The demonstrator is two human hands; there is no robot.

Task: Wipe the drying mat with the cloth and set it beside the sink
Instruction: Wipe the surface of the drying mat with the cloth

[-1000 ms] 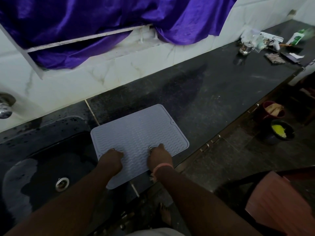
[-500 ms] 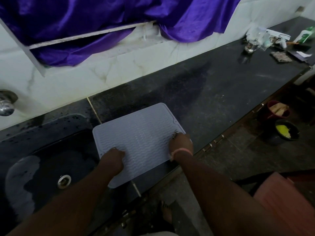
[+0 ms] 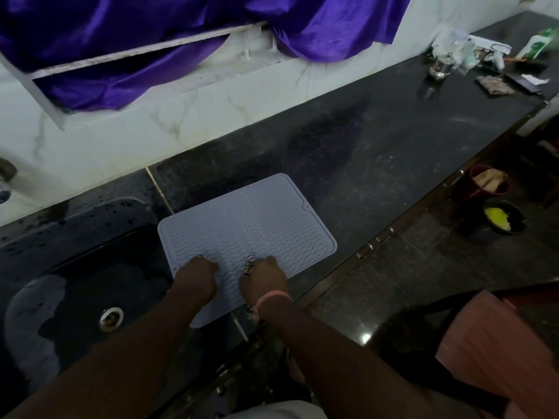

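Dark stone counter (image 3: 378, 152) under a pale tiled wall, purple drape (image 3: 169, 49) hung above; black sink (image 3: 69, 285) at the left end. Drying mat (image 3: 251, 225): grey, ribbed, flat on the counter, its left edge lapping the sink rim. Left hand (image 3: 196, 276): on the mat's near edge, fingers curled under, seemingly pinning it; whether they pinch it cannot be told. Right hand (image 3: 264, 278): fingers clenched on a small bunched cloth (image 3: 248, 266), pressed to the mat. Step in hand, by judgement: wiping. Best done by following the ribs in overlapping strokes, keeping the mat anchored against sliding into the sink.
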